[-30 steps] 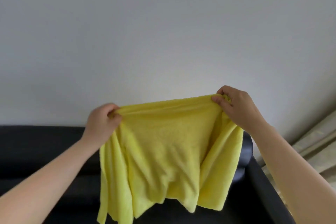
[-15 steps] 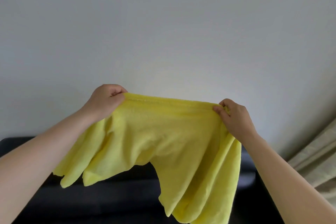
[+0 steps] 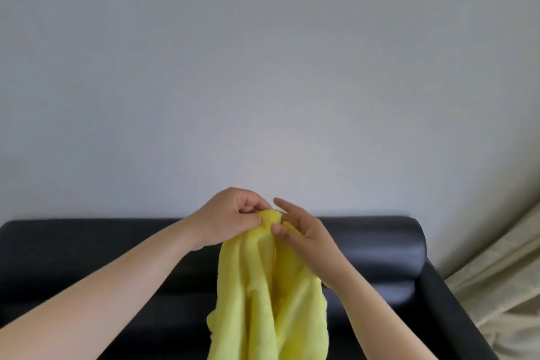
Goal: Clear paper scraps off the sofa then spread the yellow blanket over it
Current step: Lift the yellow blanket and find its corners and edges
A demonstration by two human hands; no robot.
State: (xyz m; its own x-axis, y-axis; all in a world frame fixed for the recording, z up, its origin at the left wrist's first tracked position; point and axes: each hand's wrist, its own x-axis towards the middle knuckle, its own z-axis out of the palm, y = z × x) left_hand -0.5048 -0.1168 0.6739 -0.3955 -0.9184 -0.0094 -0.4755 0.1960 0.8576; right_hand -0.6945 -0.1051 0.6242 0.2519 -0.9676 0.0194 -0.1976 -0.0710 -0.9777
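The light is soft and even, and it comes from the side at 4 o'clock, where the curtain [image 3: 496, 286] glows pale. The wall [image 3: 263, 67] is brightest near the centre and turns grey toward 12 o'clock and 9 o'clock. Shadows are weak: only darker folds in the yellow blanket [image 3: 257, 301] below my right hand [image 3: 306, 240]. The black sofa [image 3: 87, 257] has a faint sheen at 3 o'clock. Everything is slightly soft, and the wide lens bends the sofa edge at 9 o'clock.
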